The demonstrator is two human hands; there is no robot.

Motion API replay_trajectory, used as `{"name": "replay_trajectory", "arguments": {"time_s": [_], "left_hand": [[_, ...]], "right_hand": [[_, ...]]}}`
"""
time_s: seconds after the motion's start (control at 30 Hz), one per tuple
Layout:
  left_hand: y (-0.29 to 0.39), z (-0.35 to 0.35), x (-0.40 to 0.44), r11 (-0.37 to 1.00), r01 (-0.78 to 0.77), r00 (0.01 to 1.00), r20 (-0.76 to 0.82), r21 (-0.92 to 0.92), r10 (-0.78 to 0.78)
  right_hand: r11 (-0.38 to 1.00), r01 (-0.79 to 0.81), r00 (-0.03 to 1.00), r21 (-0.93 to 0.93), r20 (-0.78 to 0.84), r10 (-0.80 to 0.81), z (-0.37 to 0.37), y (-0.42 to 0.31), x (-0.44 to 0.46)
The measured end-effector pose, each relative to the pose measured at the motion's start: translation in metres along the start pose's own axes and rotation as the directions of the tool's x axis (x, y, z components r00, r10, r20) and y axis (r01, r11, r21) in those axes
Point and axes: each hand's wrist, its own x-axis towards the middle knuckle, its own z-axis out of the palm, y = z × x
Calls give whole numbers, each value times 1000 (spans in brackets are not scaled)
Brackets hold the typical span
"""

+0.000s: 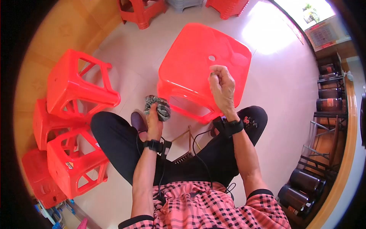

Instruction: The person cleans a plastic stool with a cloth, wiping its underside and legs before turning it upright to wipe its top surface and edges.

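My left hand (153,121) is closed around a bunched-up cloth (163,108) with a grey-green and white pattern, just left of the red plastic stool (190,57). This stool stands upright before me, with a small round hole in its seat. Over the near right part of the seat is my right hand (222,89). Its fingers are curled in and pressed together. A small dark spot shows at the fingertips, too small to name. Whether this hand touches the seat, I cannot tell.
More red stools (61,87) lie on their sides at the left by the wooden wall. Stacked stools (139,15) stand at the back. Dark jars (329,103) line a rack on the right. Thin cables (206,131) hang from both wrist straps.
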Motion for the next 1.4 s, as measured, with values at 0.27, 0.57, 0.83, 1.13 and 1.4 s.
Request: {"name": "replay_trajectory", "arguments": {"time_s": [0.27, 0.57, 0.83, 1.13, 1.4], "left_hand": [[-9, 76, -79, 949, -282, 918, 328, 144, 223], [-10, 85, -91, 970, -230, 916, 354, 83, 187], [-64, 60, -98, 186, -863, 504, 781, 469, 368], [-75, 41, -85, -164, -920, 350, 935, 355, 61], [-110, 29, -73, -202, -969, 154, 988, 144, -34]], "right_hand": [[1000, -5, 1000, 1, 5, 5, 2, -7, 0], [999, 48, 998, 20, 34, -48, 2, -7, 1], [999, 15, 997, 44, 73, -18, 2, -7, 2], [997, -13, 998, 70, 67, 8, 3, -9, 1], [997, -33, 997, 76, 78, 27, 2, -8, 1]]}}
